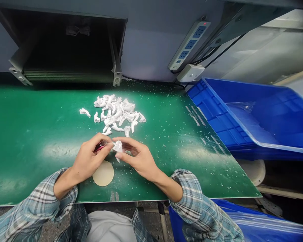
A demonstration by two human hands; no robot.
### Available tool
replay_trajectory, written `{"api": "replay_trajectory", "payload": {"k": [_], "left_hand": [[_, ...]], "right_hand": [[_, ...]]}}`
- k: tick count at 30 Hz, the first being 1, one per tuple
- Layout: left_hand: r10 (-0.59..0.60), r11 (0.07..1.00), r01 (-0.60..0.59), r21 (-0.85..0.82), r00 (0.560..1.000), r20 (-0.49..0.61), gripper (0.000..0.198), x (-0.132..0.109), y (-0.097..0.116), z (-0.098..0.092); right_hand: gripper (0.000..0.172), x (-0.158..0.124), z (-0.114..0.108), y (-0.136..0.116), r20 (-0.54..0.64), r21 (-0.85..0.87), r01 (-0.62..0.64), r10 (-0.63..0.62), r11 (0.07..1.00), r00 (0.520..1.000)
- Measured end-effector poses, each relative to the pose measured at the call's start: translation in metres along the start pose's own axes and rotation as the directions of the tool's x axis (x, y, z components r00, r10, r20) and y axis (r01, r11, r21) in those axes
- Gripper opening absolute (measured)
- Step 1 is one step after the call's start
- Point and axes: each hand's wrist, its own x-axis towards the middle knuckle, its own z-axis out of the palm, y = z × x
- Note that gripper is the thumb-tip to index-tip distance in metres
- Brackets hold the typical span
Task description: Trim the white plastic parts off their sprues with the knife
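Near the front of the green table [151,161], my right hand [138,156] pinches a small white plastic part [118,147] between thumb and fingers. My left hand [91,154] is closed round a small tool with a dark red handle [99,147], mostly hidden by the fingers. The tool's thin tip meets the left side of the white part. Beyond both hands lies a loose pile of similar white parts [117,111], with a few lying apart at its left. A round cream disc [103,173] rests on the table just below my left hand.
At the back left, a conveyor belt [68,74] comes out of a dark machine opening. A power strip [189,44] is on the grey panel. Blue bins [257,144] stand beyond the table's right edge and below its front edge. Small white bits dot the table.
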Motion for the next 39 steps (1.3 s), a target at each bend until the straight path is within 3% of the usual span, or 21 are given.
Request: {"api": "replay_trajectory", "payload": {"k": [3, 5, 8, 11, 20, 27, 33, 36, 39], "left_hand": [[0.028, 0.993, -0.031, 0.116, 0.999, 0.031, 0.017, 0.002, -0.001, -0.005], [0.137, 0.948, -0.142, 0.283, 0.990, 0.036, 0.022, 0.001, -0.004, -0.007], [0.312, 0.794, -0.294, 0.532, 0.948, 0.057, 0.028, -0.001, -0.007, -0.009], [0.374, 0.669, -0.340, 0.661, 0.922, 0.096, 0.033, -0.002, -0.009, -0.008], [0.342, 0.594, -0.332, 0.733, 0.929, 0.144, 0.048, -0.001, -0.006, -0.007], [0.353, 0.569, -0.336, 0.750, 0.924, 0.146, 0.049, 0.000, -0.005, -0.006], [0.316, 0.640, -0.321, 0.698, 0.938, 0.142, 0.047, -0.002, -0.005, -0.007], [0.285, 0.778, -0.303, 0.550, 0.951, 0.121, 0.035, -0.002, -0.007, -0.008], [0.217, 0.908, -0.244, 0.342, 0.969, 0.116, 0.031, -0.001, -0.009, -0.008]], "right_hand": [[0.034, 0.002, -0.003, -0.002, 0.049, 0.174, -0.129, 0.123, 0.976, 0.991], [0.031, 0.003, -0.005, -0.004, 0.032, 0.182, -0.164, 0.161, 0.970, 0.986], [0.028, 0.004, -0.006, -0.007, 0.000, 0.149, -0.182, 0.184, 0.972, 0.983], [0.029, 0.004, -0.006, -0.008, 0.001, 0.140, -0.207, 0.209, 0.968, 0.978], [0.026, 0.003, -0.006, -0.013, 0.007, 0.149, -0.242, 0.244, 0.959, 0.970], [0.025, 0.001, -0.006, -0.013, -0.023, 0.082, -0.218, 0.220, 0.973, 0.975], [0.026, 0.001, -0.006, -0.011, -0.048, 0.069, -0.203, 0.207, 0.977, 0.977], [0.029, 0.004, -0.009, -0.007, -0.018, 0.125, -0.209, 0.212, 0.970, 0.977], [0.036, 0.007, -0.011, -0.002, 0.042, 0.303, -0.260, 0.259, 0.917, 0.965]]}}
